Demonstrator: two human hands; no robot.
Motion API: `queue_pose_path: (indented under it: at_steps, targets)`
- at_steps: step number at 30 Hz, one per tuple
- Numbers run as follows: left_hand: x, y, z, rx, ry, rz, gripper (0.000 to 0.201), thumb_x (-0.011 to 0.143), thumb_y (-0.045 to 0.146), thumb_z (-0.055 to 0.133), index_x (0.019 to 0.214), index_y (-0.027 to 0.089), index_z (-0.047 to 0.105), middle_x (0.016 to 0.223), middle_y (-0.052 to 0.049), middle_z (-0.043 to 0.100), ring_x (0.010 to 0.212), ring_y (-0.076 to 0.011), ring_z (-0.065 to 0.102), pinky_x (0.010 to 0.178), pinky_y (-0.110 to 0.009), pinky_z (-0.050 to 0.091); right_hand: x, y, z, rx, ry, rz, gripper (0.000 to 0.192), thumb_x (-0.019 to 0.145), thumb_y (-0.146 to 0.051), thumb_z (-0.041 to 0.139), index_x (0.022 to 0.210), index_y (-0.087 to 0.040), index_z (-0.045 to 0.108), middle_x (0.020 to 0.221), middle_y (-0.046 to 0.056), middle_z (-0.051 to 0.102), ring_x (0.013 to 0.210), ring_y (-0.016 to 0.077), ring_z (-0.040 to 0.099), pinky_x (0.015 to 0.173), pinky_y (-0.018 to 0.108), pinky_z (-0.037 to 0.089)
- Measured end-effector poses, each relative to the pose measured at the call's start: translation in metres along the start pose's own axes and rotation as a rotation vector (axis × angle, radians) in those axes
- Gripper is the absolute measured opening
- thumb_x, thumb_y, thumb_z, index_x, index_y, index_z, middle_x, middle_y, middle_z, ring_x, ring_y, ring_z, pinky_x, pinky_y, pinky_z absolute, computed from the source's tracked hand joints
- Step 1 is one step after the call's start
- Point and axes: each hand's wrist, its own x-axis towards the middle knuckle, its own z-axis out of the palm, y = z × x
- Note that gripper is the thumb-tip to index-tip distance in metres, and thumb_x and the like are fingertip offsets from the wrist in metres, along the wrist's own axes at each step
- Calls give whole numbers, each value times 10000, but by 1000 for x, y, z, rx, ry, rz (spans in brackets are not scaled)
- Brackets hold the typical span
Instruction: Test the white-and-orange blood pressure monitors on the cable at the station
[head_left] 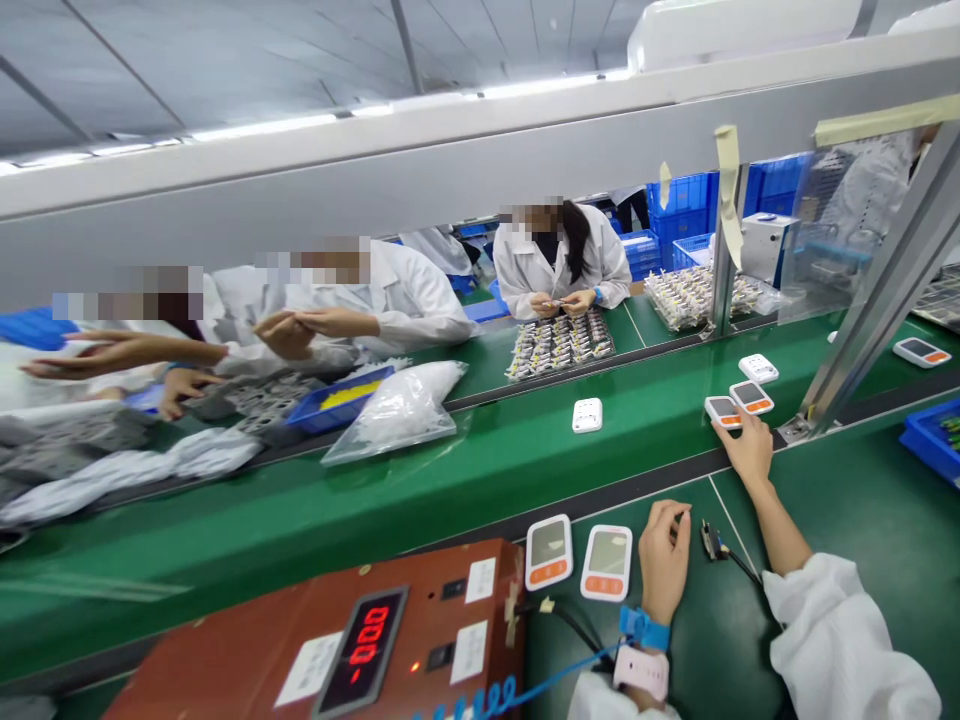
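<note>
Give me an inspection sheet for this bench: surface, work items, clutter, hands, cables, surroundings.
Surface: green bench mat beside a green conveyor belt.
Work items: two white monitors with orange buttons lie on the mat; more units ride the belt.
Clutter: clear plastic bag and a blue tray across the belt.
Hands: left hand rests on the mat beside the monitors; right hand reaches to a unit on the belt.
Cables: black plug lead by the left hand; blue coiled wrist-strap cord.
Surroundings: red tester reading -000; white-coated workers opposite; blue crates behind.
</note>
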Motion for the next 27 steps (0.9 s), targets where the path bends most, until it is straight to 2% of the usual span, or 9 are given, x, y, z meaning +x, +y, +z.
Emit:
queue_pose_path:
  at_steps: [5, 9, 12, 16, 21, 23, 27]
  targets:
    - [-1, 4, 0, 113, -72, 66, 323, 926, 315, 423, 866, 218, 725, 1085, -62, 613, 972, -203, 596, 884, -344, 461, -2, 1, -9, 173, 11, -8, 643, 817, -622, 476, 1189, -113, 605, 1083, 171, 621, 982, 330, 532, 893, 460, 397]
    - [-3, 6, -1, 159, -110, 90, 283, 915, 300, 472, 858, 244, 743, 1083, -39, 623, 962, -199, 597, 881, -345, 454, -18, 4, -24, 334, -31, -57, 640, 819, -612, 470, 1219, -123, 571, 1164, 157, 609, 1016, 284, 565, 896, 415, 444]
    - [-6, 8, 0, 200, -148, 134, 213, 885, 317, 543, 927, 279, 749, 1054, -27, 625, 931, -189, 594, 839, -320, 460, -37, 8, -43, 404, -113, -111, 604, 798, -561, 541, 1231, -139, 563, 1190, 142, 605, 1023, 267, 583, 910, 406, 454]
    - [-9, 10, 3, 248, -203, 191, 220, 869, 345, 570, 994, 283, 740, 902, -30, 635, 893, -191, 586, 793, -300, 458, -60, 14, -68, 441, -246, -184, 580, 767, -477, 619, 1259, -179, 544, 1243, 115, 582, 1103, 266, 555, 971, 416, 423]
    - [-11, 15, 12, 209, -207, 130, 237, 844, 224, 549, 988, 209, 736, 817, -40, 666, 760, -176, 580, 738, -288, 465, -65, 19, -79, 455, -477, -194, 605, 736, -396, 652, 1294, -206, 517, 1281, 98, 555, 1122, 264, 545, 976, 416, 421]
    - [-15, 19, 18, 128, -298, 128, 262, 815, 188, 557, 1007, 198, 734, 824, -42, 686, 719, -164, 589, 711, -269, 473, -62, 19, -80, 473, -517, -204, 620, 714, -367, 655, 1297, -207, 520, 1283, 95, 553, 1119, 265, 545, 971, 407, 426]
    - [-27, 24, 30, -35, -622, 217, 275, 779, 204, 609, 1017, 225, 744, 888, -35, 724, 710, -150, 620, 706, -239, 479, -59, 12, -86, 455, -652, -302, 680, 667, -291, 674, 1324, -222, 517, 1307, 89, 537, 1160, 276, 518, 1008, 414, 394]
